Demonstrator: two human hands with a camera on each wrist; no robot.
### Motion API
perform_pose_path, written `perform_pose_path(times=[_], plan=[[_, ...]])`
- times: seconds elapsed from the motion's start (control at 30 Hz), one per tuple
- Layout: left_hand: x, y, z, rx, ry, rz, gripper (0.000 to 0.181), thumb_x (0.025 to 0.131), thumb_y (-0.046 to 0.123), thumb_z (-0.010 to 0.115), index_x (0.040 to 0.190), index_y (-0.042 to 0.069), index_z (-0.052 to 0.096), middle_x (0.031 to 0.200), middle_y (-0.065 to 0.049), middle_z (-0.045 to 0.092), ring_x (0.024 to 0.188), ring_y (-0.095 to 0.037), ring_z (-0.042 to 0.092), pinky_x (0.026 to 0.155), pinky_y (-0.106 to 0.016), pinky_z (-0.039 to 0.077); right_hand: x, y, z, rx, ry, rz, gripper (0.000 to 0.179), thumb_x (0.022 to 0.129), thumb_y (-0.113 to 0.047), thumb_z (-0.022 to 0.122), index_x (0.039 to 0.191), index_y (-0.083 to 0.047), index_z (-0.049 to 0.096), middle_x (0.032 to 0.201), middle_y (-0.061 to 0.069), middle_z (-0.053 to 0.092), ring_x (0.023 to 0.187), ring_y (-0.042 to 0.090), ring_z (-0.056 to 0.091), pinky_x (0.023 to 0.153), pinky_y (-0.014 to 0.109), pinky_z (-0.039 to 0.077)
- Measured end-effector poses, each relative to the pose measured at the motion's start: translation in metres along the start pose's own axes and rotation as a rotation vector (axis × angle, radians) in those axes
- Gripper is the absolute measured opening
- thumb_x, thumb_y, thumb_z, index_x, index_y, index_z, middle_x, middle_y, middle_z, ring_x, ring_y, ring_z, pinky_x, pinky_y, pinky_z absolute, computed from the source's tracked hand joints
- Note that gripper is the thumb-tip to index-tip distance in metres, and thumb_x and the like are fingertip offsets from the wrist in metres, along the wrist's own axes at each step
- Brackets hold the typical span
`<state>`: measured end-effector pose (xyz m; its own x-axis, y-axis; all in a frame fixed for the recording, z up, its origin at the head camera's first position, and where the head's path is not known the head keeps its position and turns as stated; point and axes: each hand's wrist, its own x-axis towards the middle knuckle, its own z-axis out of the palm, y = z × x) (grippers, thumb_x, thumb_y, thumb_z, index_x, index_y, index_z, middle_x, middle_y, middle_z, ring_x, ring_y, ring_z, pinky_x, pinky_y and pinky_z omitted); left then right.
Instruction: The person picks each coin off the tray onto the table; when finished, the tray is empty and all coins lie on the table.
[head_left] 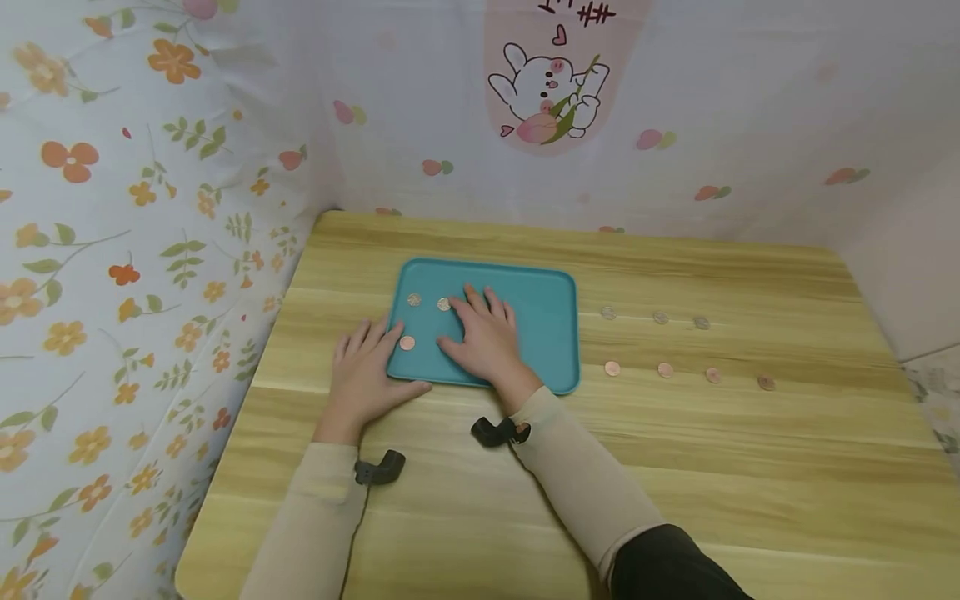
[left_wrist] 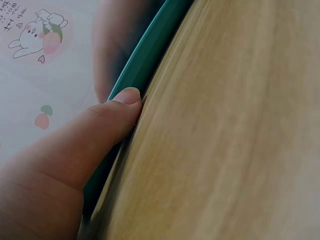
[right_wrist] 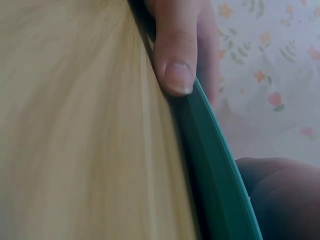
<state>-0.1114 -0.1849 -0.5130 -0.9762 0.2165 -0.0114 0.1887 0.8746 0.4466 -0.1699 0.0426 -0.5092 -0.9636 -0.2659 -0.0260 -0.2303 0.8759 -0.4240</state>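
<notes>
A teal tray (head_left: 546,350) lies on the wooden table, toward its left side. My left hand (head_left: 367,375) rests at the tray's front left corner, fingers stretched along the left rim. In the left wrist view its thumb (left_wrist: 107,117) lies against the tray's outer wall. Over the tray's middle is my right hand (head_left: 483,337), palm down and fingers spread. Its index fingertip is right at a silver coin (head_left: 443,304). To the left of that lies another silver coin (head_left: 414,299), and a copper coin (head_left: 407,342) sits closer to the left hand.
Right of the tray, three silver coins (head_left: 660,317) form a back row on the table (head_left: 750,483). A front row of several copper coins (head_left: 665,370) runs below it. Patterned cloths (head_left: 420,100) hang behind and to the left.
</notes>
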Motion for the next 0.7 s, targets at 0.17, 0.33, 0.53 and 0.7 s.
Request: perform_pose_path(times=[0.17, 0.33, 0.53, 0.7], plan=[[0.003, 0.003, 0.001, 0.009, -0.012, -0.002, 0.116, 0.077, 0.074, 0.08, 0.166, 0.012, 0.041, 0.175, -0.012, 0.027, 0.161, -0.041, 0.015, 0.126, -0.065, 0.006, 0.005, -0.007, 0.003, -0.048, -0.009, 0.02, 0.075, 0.1, -0.058, 0.064, 0.165, -0.027, 0.044, 0.176, 0.004, 0.025, 0.162, 0.035, 0.012, 0.127, 0.059, 0.01], [0.002, 0.002, 0.0, 0.006, -0.013, -0.008, 0.115, 0.078, 0.074, 0.08, 0.167, 0.012, 0.04, 0.175, -0.012, 0.026, 0.161, -0.041, 0.014, 0.127, -0.064, 0.004, 0.008, -0.016, 0.005, -0.085, -0.026, 0.034, 0.076, 0.102, -0.062, 0.058, 0.168, -0.031, 0.037, 0.178, 0.005, 0.02, 0.163, 0.036, 0.01, 0.127, 0.061, 0.009], [0.001, 0.002, -0.001, -0.002, -0.007, -0.008, 0.115, 0.078, 0.073, 0.081, 0.166, 0.012, 0.041, 0.175, -0.012, 0.026, 0.161, -0.041, 0.014, 0.127, -0.065, 0.004, 0.009, -0.019, 0.007, -0.042, 0.062, 0.017, 0.051, 0.108, -0.049, 0.059, 0.157, -0.034, 0.057, 0.174, 0.005, 0.031, 0.161, 0.037, 0.019, 0.126, 0.063, 0.014], [0.001, 0.0, -0.001, 0.004, -0.009, -0.012, 0.116, 0.078, 0.073, 0.081, 0.167, 0.012, 0.04, 0.175, -0.012, 0.026, 0.161, -0.041, 0.014, 0.127, -0.065, 0.004, 0.011, -0.019, 0.009, 0.034, 0.166, 0.013, 0.036, 0.107, -0.036, 0.066, 0.141, -0.028, 0.073, 0.165, 0.003, 0.047, 0.158, 0.034, 0.032, 0.124, 0.061, 0.022]])
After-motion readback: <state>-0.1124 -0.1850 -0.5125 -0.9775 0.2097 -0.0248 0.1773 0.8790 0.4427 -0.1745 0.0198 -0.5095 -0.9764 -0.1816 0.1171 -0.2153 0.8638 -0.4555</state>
